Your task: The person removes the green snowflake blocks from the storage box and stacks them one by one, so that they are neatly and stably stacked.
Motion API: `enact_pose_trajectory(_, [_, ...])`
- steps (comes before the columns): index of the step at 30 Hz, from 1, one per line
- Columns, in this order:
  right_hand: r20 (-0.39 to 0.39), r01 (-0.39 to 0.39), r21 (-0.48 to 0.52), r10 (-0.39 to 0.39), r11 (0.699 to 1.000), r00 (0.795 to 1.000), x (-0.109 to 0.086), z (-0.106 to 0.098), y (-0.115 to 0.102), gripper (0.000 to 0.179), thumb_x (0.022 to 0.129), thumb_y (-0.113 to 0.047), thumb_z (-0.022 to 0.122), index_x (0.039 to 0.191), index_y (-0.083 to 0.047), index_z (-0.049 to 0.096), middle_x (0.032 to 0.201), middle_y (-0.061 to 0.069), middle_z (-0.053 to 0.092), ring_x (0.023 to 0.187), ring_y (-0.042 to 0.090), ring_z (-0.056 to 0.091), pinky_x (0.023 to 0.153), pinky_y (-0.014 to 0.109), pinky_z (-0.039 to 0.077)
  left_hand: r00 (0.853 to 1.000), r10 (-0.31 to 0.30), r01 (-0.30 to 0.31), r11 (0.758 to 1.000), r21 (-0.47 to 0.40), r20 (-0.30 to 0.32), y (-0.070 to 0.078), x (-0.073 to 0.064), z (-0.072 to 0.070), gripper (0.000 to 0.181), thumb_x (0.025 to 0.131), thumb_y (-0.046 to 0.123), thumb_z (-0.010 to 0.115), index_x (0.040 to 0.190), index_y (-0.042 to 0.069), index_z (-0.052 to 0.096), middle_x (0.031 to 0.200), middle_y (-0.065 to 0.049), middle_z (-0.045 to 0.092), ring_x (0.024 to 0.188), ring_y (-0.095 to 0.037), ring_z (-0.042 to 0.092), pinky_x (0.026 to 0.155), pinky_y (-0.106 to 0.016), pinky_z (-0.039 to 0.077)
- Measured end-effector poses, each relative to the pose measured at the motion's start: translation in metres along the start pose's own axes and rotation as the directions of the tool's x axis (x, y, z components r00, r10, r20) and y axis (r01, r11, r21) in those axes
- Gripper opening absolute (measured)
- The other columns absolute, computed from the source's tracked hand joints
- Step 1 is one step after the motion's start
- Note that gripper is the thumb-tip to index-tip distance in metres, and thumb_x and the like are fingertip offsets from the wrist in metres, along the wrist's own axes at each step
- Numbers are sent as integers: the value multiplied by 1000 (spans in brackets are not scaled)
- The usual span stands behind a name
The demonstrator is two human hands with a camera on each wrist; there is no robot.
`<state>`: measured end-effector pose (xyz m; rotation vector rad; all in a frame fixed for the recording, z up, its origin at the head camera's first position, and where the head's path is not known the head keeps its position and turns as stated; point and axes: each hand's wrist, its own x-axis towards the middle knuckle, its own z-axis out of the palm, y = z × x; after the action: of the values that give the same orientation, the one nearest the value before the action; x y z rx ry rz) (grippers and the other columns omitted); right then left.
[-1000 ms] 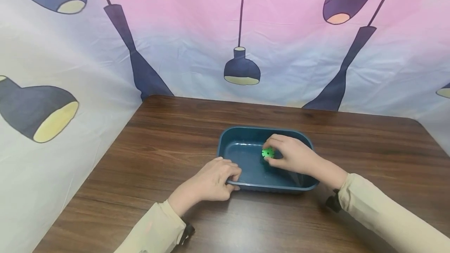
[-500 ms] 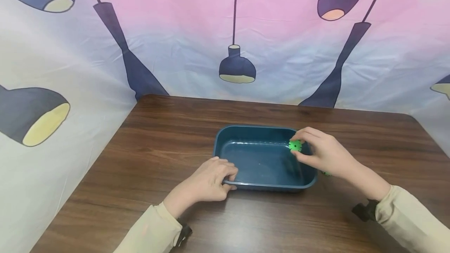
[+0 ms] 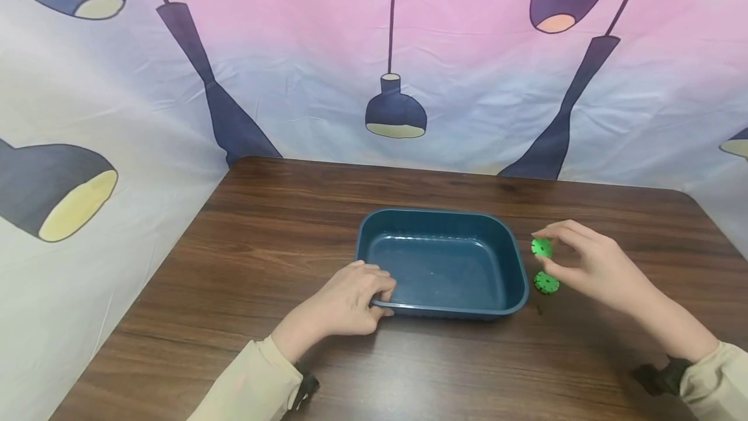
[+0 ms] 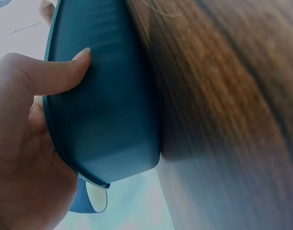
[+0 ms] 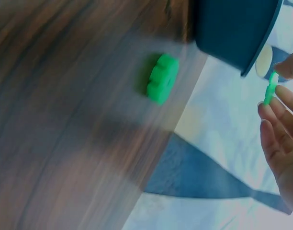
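Note:
A dark teal rectangular tub (image 3: 438, 309) stands on the table, nothing inside it. My left hand (image 3: 350, 297) grips its front left corner; in the left wrist view the thumb (image 4: 65, 74) presses the outer wall, with the other fingers over the rim. Right of the tub, my right hand (image 3: 596, 265) pinches a thin green notched disc (image 3: 541, 247) between thumb and fingertips, raised off the table. Just below it in the head view, green notched discs (image 3: 546, 282) lie on the table as a thick stack, also seen in the right wrist view as a green stack (image 5: 163, 79).
The dark wood-grain table (image 3: 280, 226) has rounded back corners. Behind it and along its left side hangs a cloth backdrop (image 3: 327, 102) printed with lamps. A black strap (image 3: 660, 375) is on the right wrist, another black strap (image 3: 306, 390) on the left.
My right hand has carried the green disc from inside the tub, over its right wall, to above the stack. The stack has come into full view. My left hand keeps its grip.

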<state>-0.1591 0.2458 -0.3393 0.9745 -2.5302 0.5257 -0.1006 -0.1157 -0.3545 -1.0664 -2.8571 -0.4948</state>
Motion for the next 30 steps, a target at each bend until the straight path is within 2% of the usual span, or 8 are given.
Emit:
enact_pose_trajectory(7, [47, -22, -32, 23, 999, 999, -12, -2, 7, 42, 63, -14, 72, 101, -25, 59, 97, -14, 54, 81, 4, 52, 58, 15, 39, 1000, -6, 6, 1000, -1, -8, 0, -2, 0, 34, 69, 21, 65, 55, 20, 34, 52, 12, 30, 54, -3, 29, 55, -20, 22])
enact_pose_trajectory(16, [202, -85, -75, 98, 994, 974, -24, 7, 12, 31, 69, -25, 70, 98, -22, 61, 97, -12, 54, 71, 4, 55, 53, 22, 41, 1000, 10, -10, 1000, 11, -12, 0, 0, 1, 31, 67, 15, 63, 55, 21, 35, 53, 12, 29, 53, -4, 27, 54, -19, 22])
enact_pose_trajectory(24, [262, -36, -106, 63, 994, 963, -27, 10, 18, 31, 66, -26, 72, 96, -21, 62, 95, -12, 54, 72, 3, 56, 56, 24, 43, 1000, 16, -16, 1000, 18, -11, 0, 1, 1, 29, 65, 13, 61, 55, 21, 35, 53, 12, 29, 53, -4, 27, 54, -19, 21])
enact_pose_trajectory(30, [338, -22, -109, 58, 994, 939, -27, 8, 18, 29, 66, -25, 71, 94, -24, 62, 96, -12, 55, 74, 5, 57, 56, 24, 43, 1000, 13, -13, 1000, 21, -3, 0, 1, 0, 31, 68, 17, 63, 56, 21, 35, 53, 12, 29, 54, -4, 28, 54, -19, 22])
